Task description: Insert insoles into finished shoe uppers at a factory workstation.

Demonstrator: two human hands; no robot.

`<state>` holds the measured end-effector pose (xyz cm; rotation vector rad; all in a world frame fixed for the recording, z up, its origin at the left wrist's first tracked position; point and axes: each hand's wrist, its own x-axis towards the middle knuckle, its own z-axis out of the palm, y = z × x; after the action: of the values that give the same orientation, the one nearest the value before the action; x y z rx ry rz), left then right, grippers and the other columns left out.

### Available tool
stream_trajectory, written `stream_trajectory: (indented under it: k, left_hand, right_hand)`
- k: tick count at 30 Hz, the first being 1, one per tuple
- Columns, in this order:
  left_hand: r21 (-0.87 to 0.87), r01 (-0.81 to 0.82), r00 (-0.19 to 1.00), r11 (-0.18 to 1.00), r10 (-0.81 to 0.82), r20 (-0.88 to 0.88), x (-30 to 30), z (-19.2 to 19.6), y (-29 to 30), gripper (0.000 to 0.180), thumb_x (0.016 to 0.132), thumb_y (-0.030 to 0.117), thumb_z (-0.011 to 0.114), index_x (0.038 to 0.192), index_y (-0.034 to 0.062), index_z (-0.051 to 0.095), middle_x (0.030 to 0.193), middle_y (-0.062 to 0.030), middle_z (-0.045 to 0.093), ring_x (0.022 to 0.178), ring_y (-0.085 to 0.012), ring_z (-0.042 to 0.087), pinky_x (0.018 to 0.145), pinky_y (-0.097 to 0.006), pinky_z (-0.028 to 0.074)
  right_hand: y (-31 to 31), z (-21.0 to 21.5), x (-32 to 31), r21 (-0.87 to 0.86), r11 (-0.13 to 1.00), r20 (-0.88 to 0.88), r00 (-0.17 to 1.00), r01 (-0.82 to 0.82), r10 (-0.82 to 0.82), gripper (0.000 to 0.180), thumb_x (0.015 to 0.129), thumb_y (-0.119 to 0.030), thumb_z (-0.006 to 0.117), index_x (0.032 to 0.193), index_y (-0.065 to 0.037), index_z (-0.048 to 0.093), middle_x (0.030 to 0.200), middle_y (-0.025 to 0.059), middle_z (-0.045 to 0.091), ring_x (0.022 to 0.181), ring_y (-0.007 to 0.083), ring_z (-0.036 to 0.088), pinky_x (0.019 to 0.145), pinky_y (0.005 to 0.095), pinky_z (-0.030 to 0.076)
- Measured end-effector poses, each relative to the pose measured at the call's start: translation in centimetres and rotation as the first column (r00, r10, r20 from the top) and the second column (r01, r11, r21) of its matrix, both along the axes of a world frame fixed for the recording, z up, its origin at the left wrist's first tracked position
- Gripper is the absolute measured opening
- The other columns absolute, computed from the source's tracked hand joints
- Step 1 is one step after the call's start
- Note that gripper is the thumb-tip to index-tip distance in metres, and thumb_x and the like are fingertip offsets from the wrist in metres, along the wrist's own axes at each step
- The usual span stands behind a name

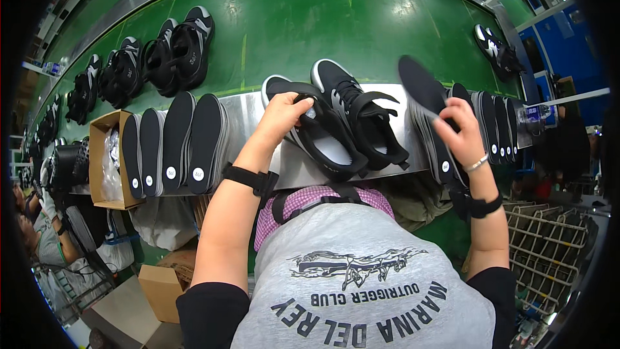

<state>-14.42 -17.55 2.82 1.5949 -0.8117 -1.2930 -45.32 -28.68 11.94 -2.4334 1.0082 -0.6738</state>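
Observation:
Two black sneakers with grey-white toes stand side by side on the metal ledge before me, toes pointing away. My left hand (284, 117) is closed on the upper of the left sneaker (326, 142), at its tongue and strap, and the pale inside of the shoe shows. The right sneaker (371, 119) stands untouched, its strap sticking out loose. In my right hand (460, 128) is a black insole (420, 82), tilted and blurred, raised above a stack of insoles (434, 148) on the ledge. That stack is partly hidden by the hand and insole.
More insole stacks stand at left (210, 136) and right (500, 123) along the metal ledge. A cardboard box (100, 161) with clear plastic sits left. Black sneakers (187, 55) line the green belt (278, 26), and another pair (496, 48) lies far right. A co-worker's arm (68, 245) shows far left.

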Motion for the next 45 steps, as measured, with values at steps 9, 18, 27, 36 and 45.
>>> stream_trajectory:
  k: [9, 18, 27, 36, 45]
  left_hand:
    - [-0.079, -0.106, 0.993, 0.991, 0.109, 0.033, -1.1, -1.5, 0.7, 0.031, 0.081, 0.026, 0.051, 0.074, -0.0034, 0.057, 0.058, -0.0069, 0.053, 0.052, -0.016, 0.051, 0.051, -0.029, 0.042]
    - [-0.087, -0.153, 0.905, 0.984, 0.175, 0.388, -1.9, -0.8, 0.9, 0.027, 0.08, 0.025, 0.049, 0.09, 0.0015, 0.06, 0.091, -0.0231, 0.057, 0.089, -0.0389, 0.052, 0.077, -0.041, 0.041]
    - [-0.132, -0.165, 0.866, 0.978, 0.207, 0.455, -2.3, -1.2, 1.0, 0.028, 0.079, 0.026, 0.05, 0.091, 0.0029, 0.06, 0.092, -0.0213, 0.058, 0.088, -0.038, 0.053, 0.08, -0.039, 0.041]
    - [-0.091, -0.213, 0.915, 0.973, 0.232, 0.331, -2.9, -0.4, 1.2, 0.026, 0.079, 0.025, 0.05, 0.09, 0.004, 0.06, 0.092, -0.0203, 0.058, 0.088, -0.0367, 0.053, 0.078, -0.038, 0.042]
    - [-0.147, -0.219, 0.873, 0.965, 0.261, 0.412, -3.1, -1.1, 1.6, 0.024, 0.08, 0.022, 0.049, 0.092, 0.0023, 0.056, 0.086, -0.0169, 0.059, 0.081, -0.0299, 0.057, 0.072, -0.034, 0.043]
  right_hand:
    - [7.8, -1.4, 11.0, 0.011, 0.826, -0.725, 0.564, -0.564, 0.395, 0.011, 0.068, -0.015, 0.055, 0.064, -0.006, 0.058, 0.085, 0.0104, 0.054, 0.064, 0.0228, 0.057, 0.058, 0.0329, 0.048]
    - [8.9, -3.1, 13.1, 0.076, 0.931, -0.731, 0.615, -0.357, 0.296, 0.038, 0.071, -0.037, 0.057, 0.088, -0.003, 0.053, 0.084, 0.0132, 0.054, 0.077, 0.0288, 0.056, 0.069, 0.0405, 0.042]
    - [8.5, -1.9, 12.2, 0.047, 0.825, -0.789, 0.485, -0.564, 0.376, 0.013, 0.067, -0.018, 0.057, 0.072, -0.006, 0.059, 0.075, 0.0082, 0.056, 0.071, 0.0233, 0.057, 0.06, 0.0345, 0.045]
    - [5.5, -10.7, 17.6, 0.507, 0.801, -0.763, 0.266, -0.318, 0.589, 0.022, 0.066, -0.008, 0.055, 0.085, -0.001, 0.065, 0.087, 0.02, 0.061, 0.084, 0.0288, 0.061, 0.07, 0.0349, 0.049]
    - [7.4, -8.6, 18.3, 0.392, 0.873, -0.887, 0.134, -0.29, 0.442, 0.025, 0.064, -0.007, 0.063, 0.089, -0.009, 0.066, 0.095, 0.0114, 0.062, 0.089, 0.0246, 0.06, 0.072, 0.0311, 0.048]
